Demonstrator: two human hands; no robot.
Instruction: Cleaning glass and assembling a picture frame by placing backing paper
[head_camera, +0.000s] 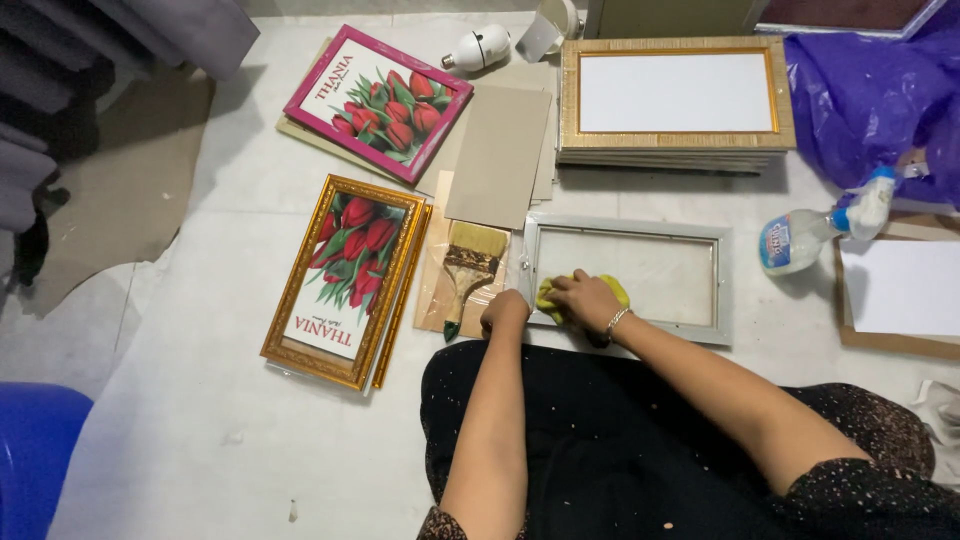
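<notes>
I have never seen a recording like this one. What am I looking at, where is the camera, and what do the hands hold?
There is no machine here. A person sits on the floor and works with two bare hands. The single picture comes from a camera worn on the person's head, looking down, so the arms enter from the bottom edge.

The right hand presses a yellow cloth onto the glass of a grey picture frame. The left hand rests closed at that frame's left edge; what it holds, if anything, cannot be seen.

On the white floor lie a paintbrush, a gold frame with a tulip picture, a pink frame with tulips, cardboard sheets, a stack of gold frames with white insides, a spray bottle, a purple plastic bag and a light bulb.
</notes>
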